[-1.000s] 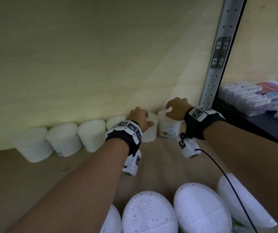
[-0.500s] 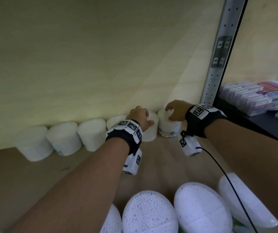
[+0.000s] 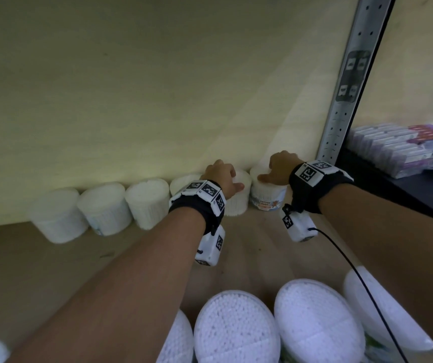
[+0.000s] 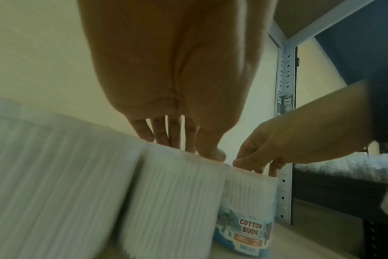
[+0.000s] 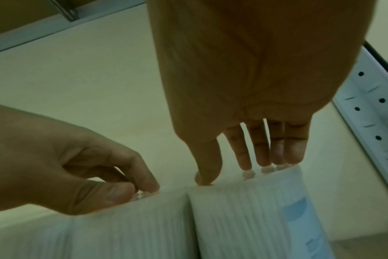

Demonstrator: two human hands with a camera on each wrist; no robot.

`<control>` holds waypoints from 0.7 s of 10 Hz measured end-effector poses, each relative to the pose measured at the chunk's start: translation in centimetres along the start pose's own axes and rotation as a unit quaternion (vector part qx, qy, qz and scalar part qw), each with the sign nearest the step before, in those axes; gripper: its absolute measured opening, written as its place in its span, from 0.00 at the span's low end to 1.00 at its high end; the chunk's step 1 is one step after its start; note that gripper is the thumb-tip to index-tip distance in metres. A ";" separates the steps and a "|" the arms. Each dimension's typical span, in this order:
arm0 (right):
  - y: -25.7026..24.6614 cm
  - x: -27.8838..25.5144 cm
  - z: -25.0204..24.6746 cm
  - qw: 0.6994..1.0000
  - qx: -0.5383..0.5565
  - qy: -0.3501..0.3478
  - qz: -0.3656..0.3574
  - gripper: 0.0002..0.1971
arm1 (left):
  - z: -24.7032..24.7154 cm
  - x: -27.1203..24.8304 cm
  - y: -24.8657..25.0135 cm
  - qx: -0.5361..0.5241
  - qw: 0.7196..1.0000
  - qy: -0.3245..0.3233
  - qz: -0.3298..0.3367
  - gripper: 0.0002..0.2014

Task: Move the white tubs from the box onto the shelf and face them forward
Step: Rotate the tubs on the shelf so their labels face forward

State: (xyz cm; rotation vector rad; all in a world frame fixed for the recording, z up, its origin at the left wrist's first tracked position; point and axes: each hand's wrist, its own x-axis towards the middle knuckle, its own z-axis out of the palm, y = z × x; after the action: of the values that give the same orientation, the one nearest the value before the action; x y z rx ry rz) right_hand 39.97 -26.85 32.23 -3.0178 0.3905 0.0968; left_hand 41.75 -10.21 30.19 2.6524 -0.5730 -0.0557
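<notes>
Now your left hand (image 3: 222,176) and right hand (image 3: 279,167) each grip a white tub's top at the row's right end on the shelf (image 3: 40,255); twist gently until labels face you, keeping tubs upright

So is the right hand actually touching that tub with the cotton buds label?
Touching. In the right wrist view the right hand has its fingertips down on the top rim of the labelled tub, with no gap showing.
</notes>
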 end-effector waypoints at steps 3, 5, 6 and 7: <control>0.1 0.2 -0.7 0.999 0.006 -0.020 -0.036 0.25 | -0.1 0.0 0.0 0.000 1.000 0.003 0.003 0.22; 0.4 0.3 -0.7 0.998 -0.003 -0.022 -0.060 0.24 | -0.1 -0.1 0.1 0.006 1.000 0.000 0.005 0.22; 0.7 0.5 -0.6 0.997 0.006 -0.013 -0.070 0.26 | -0.2 -0.1 0.1 0.011 1.000 0.001 0.005 0.22; 1.0 0.7 -0.4 0.997 0.010 -0.010 -0.076 0.26 | -0.2 -0.1 0.3 0.021 1.000 -0.004 0.005 0.22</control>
State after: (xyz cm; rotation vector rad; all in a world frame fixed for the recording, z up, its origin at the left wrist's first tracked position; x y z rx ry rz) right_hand 40.41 -28.04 32.51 -3.0110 0.1584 0.1097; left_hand 41.58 -10.33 30.51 2.6911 -0.5957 -0.0526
